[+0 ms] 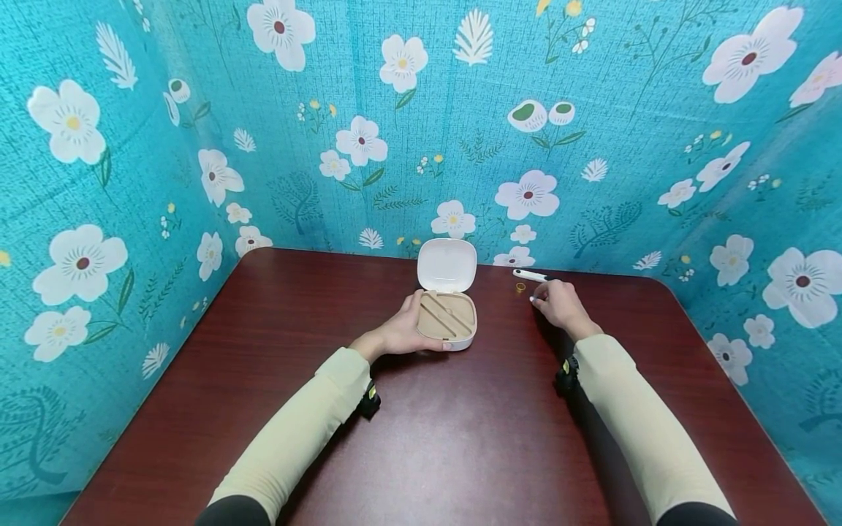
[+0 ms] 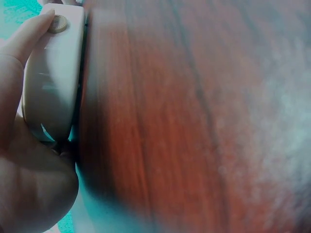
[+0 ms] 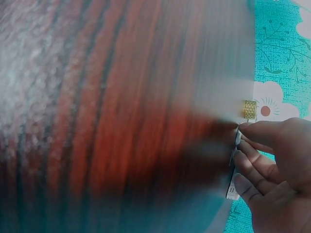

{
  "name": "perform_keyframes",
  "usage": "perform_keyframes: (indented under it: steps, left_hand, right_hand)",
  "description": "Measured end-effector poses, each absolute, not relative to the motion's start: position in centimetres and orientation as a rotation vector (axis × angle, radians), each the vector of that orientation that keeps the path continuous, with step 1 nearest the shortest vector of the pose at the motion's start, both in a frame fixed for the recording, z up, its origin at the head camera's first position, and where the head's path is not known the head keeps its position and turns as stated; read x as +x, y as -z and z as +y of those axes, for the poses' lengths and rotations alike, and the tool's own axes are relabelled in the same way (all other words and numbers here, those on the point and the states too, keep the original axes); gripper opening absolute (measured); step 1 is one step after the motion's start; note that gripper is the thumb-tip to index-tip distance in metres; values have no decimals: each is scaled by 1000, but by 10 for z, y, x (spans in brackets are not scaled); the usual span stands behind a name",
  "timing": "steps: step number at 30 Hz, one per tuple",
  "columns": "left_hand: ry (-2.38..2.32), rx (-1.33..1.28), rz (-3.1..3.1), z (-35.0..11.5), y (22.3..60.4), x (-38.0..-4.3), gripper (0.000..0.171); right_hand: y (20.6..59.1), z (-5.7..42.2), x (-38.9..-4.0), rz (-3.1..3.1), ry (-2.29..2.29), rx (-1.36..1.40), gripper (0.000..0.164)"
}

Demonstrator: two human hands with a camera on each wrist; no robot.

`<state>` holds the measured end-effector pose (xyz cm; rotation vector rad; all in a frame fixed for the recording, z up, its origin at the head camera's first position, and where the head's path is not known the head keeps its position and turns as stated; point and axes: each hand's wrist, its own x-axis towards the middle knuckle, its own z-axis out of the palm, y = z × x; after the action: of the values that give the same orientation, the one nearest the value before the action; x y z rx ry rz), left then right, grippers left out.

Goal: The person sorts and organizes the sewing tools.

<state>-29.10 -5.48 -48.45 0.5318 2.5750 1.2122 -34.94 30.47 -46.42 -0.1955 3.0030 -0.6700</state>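
Note:
A white jewelry box (image 1: 464, 340) stands on the table with its lid (image 1: 447, 264) raised, showing a beige slotted insert (image 1: 454, 310). My left hand (image 1: 404, 329) grips its left side, the thumb along the front wall; in the left wrist view the thumb tip touches a round clasp (image 2: 58, 24). To the right of the box, my right hand (image 1: 560, 303) pinches a small shiny whitish thing (image 3: 238, 138) at the table surface; its kind is mostly hidden by the fingers. Just left of those fingertips is a gold ring (image 1: 520, 287), textured in the right wrist view.
Behind the right hand lies a slim white-handled item (image 1: 529, 275), its dark right end partly covered by the hand. The dark reddish wooden table (image 1: 460, 431) ends at a turquoise floral cloth (image 1: 408, 168) at the back and sides.

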Motion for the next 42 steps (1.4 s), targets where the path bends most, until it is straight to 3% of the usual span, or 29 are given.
perform_keyframes:
  steps: [14,22,42]
  left_hand:
    - [-1244,541,2581,-55,478,-285,112]
    - [-1233,548,2564,-55,477,-285,118]
    - [-1225,546,2579,-54,488,-293,116]
  right_hand:
    - [461,300,-352,2919,744,-90,17]
    - [462,305,-347,2915,811,-88,17]
    - [459,298,-335,2619,1401,-144,22]
